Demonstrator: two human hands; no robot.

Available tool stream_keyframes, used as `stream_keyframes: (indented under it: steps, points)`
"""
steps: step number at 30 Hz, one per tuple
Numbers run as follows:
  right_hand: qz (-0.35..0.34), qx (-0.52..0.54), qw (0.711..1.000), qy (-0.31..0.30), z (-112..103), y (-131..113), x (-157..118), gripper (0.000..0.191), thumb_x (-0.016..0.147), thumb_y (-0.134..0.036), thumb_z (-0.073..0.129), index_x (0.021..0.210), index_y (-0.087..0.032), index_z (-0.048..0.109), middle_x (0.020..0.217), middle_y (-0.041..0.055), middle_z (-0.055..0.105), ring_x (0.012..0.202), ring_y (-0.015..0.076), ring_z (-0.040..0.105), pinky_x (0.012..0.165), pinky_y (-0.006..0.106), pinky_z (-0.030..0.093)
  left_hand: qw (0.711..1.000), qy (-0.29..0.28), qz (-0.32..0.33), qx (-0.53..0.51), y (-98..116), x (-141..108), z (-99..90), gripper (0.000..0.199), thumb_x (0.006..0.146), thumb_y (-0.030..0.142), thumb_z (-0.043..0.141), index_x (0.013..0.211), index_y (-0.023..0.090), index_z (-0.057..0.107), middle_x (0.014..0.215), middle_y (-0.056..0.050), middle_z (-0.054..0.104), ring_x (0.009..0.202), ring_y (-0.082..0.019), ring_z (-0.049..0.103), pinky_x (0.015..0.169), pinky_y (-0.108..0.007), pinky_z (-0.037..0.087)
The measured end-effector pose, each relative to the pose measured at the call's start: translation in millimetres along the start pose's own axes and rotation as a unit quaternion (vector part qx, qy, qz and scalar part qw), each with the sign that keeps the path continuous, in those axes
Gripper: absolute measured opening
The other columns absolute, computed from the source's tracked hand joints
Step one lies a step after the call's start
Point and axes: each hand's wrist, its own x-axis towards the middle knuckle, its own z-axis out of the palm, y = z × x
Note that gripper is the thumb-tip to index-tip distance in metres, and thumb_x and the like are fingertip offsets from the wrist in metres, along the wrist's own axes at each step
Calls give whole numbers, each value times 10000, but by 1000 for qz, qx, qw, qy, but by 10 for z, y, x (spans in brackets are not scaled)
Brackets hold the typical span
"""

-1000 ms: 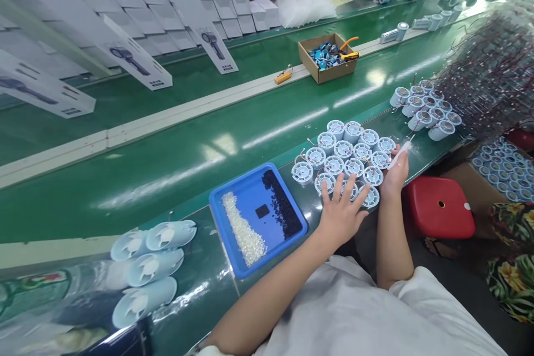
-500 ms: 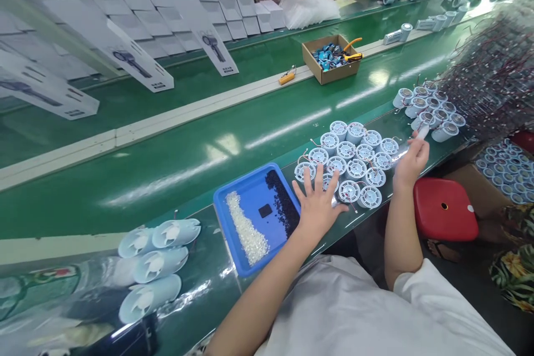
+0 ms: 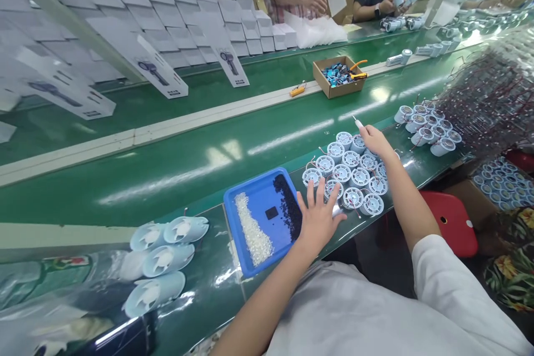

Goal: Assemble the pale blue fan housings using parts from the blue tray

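My left hand (image 3: pixel 319 214) spreads its fingers over the near left corner of a group of light-blue cylindrical housings (image 3: pixel 354 198), its fingertips against or just above them. These stand upright with spoked round tops and thin wires. Above the far side of the group, my right hand (image 3: pixel 374 140) grips a white-handled tool (image 3: pixel 359 123) with a thin tip, pointing away to the left; its exact kind is unclear. Beside my left hand lies a blue tray (image 3: pixel 232 226) with white bits (image 3: pixel 255 236), black bits (image 3: pixel 285 200) and a small black square (image 3: pixel 271 212).
Shells (image 3: pixel 156 292) lie at the left. More housings (image 3: pixel 442 146) stand right, beside a wire heap (image 3: pixel 492 94). Across the green belt (image 3: pixel 187 178) are a cardboard box (image 3: pixel 334 89) with orange-handled pliers, white boxes and co-workers. A red stool (image 3: pixel 453 222) stands at lower right.
My right hand has swung left and away from the right side of the group to above its far edge, still holding the tool. My left hand stays spread. A co-worker has raised a white sheet.
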Motion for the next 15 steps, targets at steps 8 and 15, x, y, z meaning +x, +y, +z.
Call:
stream_keyframes:
  steps: [8,15]
  points:
    - [-26,5,999,-19,8,35,64,351,977,-438,454,705,-220,495,809,46,650,771,188,546,756,304,427,1000,-7,-22,-9,-74,3,-93,808,784,476,777,1492,318,421,1565,-167,349,1444,-437,290,1096,-703,314]
    - [-75,14,994,-78,75,-207,259,301,981,-401,456,794,-198,578,900,63,695,799,183,580,786,312,452,999,-10,-45,-20,-205,-79,-153,772,814,474,749,1494,311,420,1559,-171,346,1445,-435,284,1100,-700,308]
